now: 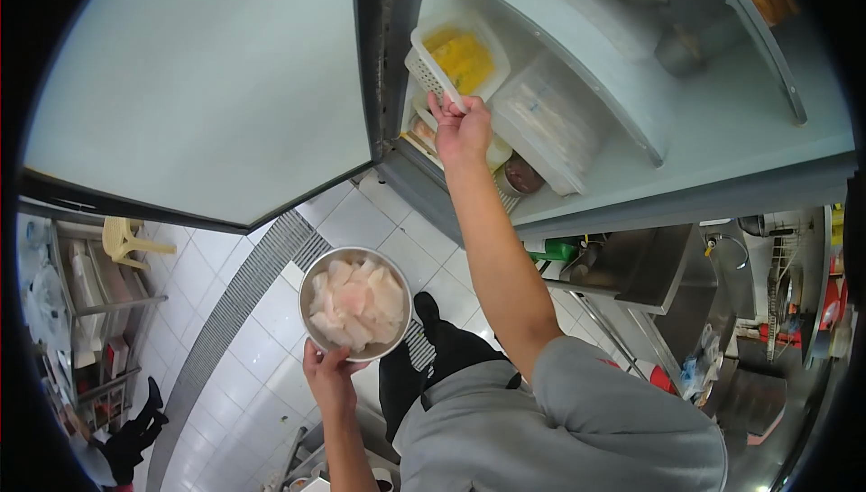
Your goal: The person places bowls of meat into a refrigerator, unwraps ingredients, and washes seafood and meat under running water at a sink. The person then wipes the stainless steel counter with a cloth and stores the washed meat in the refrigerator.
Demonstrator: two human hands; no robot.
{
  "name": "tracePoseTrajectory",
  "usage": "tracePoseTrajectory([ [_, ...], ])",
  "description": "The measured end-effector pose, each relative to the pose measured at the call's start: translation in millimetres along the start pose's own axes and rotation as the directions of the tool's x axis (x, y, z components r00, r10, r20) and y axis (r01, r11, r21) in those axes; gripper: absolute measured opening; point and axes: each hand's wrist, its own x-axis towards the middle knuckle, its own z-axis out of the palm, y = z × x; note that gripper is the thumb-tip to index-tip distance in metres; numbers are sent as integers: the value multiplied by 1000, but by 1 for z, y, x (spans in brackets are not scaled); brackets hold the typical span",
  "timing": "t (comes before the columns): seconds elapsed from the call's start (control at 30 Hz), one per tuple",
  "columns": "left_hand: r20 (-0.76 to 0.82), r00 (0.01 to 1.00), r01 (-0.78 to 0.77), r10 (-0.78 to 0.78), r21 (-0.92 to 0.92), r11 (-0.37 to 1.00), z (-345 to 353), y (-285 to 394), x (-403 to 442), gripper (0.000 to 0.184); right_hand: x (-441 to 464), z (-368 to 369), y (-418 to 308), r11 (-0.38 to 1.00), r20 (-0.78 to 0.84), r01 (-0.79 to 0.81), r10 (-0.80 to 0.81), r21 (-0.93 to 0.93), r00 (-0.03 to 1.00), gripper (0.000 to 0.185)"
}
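Observation:
My left hand (331, 375) grips the rim of a round metal bowl (401, 343), thumb over the edge, holding it level above the floor. Pale, whitish-pink slices (354, 303), which look like raw fish or meat, fill the bowl. Inside the fridge, my right hand (462, 128) has its fingers closed on the near edge of a white perforated plastic basket (428, 75). Something yellow (465, 59) lies in that basket. Just beside it stands a clear container (546, 122) with wrapped contents. Below my wrist is a container with dark red contents (520, 176).
The fridge door (198, 77) stands open at the left. Metal shelves (577, 68) curve across the interior, with metal containers higher up. A steel counter (640, 266) is at the right. At far left are a yellow stool (126, 241), a rack (99, 303) and another person's legs (140, 424). A grated drain (225, 312) crosses the tiles.

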Motion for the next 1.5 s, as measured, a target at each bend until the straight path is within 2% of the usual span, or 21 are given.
tracePoseTrajectory([
  [0.1,-62,998,-4,2,-32,999,-29,-10,-7,38,28,-20,22,991,-144,72,-88,-111,986,8],
  [0.17,-71,997,-12,8,-53,999,-32,-10,-10,39,43,-37,29,926,-314,266,-345,-269,884,8],
  [0.2,-75,997,-18,13,-67,998,-31,-7,-13,40,52,-45,25,926,-315,259,-341,-274,885,8],
  [0.3,-62,998,-21,16,-71,997,-9,14,-15,34,52,-60,9,940,-146,262,-297,-220,944,22],
  [0.43,15,999,-46,47,-52,998,49,43,-4,37,-19,-75,-13,885,-50,79,-115,-458,992,15],
  [0.5,225,972,-78,68,34,996,84,55,9,39,-58,-119,-37,722,-13,-53,60,-689,998,26],
  [0.6,414,908,-74,60,18,997,163,55,38,37,-148,-159,-62,706,-67,-20,-39,-708,997,33],
  [0.63,484,875,-36,31,1,999,194,56,43,35,-162,-181,-81,520,-182,-233,147,-822,972,23],
  [0.7,553,832,-26,43,-39,999,258,45,54,30,-199,-202,-105,545,-271,-301,137,-783,953,13],
  [0.83,580,814,-128,29,132,983,366,13,68,15,-226,-224,-137,430,-267,-308,156,-848,951,10],
  [0.9,620,781,-118,71,36,992,405,-9,67,15,-226,-227,-148,410,-255,-306,174,-860,951,11],
  [1.0,490,806,-494,332,248,834,454,-92,106,33,-215,-241,-159,412,-129,-177,142,-894,981,12],
  [1.07,459,834,-490,305,361,794,447,-82,91,32,-206,-235,-166,268,50,20,106,-963,993,13],
  [1.2,583,800,-273,144,140,952,430,-91,88,19,-190,-232,-166,193,-77,-122,224,-973,972,26],
  [1.23,610,784,-297,116,204,933,391,-49,54,18,-179,-260,-160,73,82,70,175,-995,981,26],
  [1.3,640,736,-299,218,19,954,338,-43,34,28,-147,-296,-157,-54,185,234,453,-971,872,35],
  [1.33,645,712,-301,278,-77,951,307,-46,24,29,-139,-283,-141,37,115,112,502,-993,857,30],
  [1.37,622,700,-321,351,-164,933,272,-47,20,30,-125,-266,-111,-61,-77,-53,507,-997,859,24],
  [1.43,368,667,-745,648,348,569,194,-50,10,32,-146,-170,-51,-116,102,198,557,-973,824,12],
  [1.47,220,613,-681,759,634,366,156,-51,6,34,-137,-165,-18,-80,128,239,660,-968,741,13],
  [1.5,190,768,-623,611,443,645,110,-44,-7,34,-125,-146,22,-37,158,275,744,-961,650,13],
])
